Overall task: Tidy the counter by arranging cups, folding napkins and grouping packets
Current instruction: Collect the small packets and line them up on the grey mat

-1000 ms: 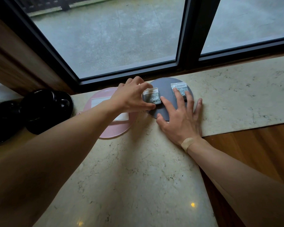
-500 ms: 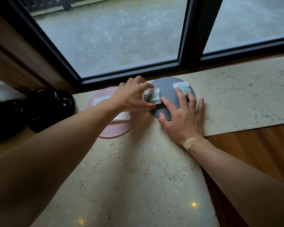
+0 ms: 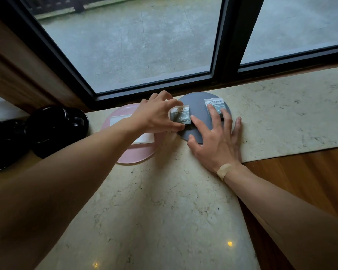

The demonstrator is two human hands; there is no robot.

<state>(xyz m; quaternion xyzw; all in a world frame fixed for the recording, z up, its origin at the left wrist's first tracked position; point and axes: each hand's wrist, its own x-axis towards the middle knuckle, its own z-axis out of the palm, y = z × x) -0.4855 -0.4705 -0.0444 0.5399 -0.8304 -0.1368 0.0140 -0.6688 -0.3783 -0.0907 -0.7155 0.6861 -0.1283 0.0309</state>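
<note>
Grouping two packets on the grey disc

Left hand (image 3: 156, 117) pinches the left packet (image 3: 180, 116); right hand (image 3: 217, 141), fingers spread flat, presses the right packet (image 3: 215, 106). A hard shove could slide the grey disc (image 3: 197, 106) across the table (image 3: 164, 201)

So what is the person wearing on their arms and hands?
Nothing much. Both forearms are bare, with no sleeves showing. The left hand has no ring, watch or glove. The right hand is bare too, but a tan sticking plaster lies across its wrist.
</note>
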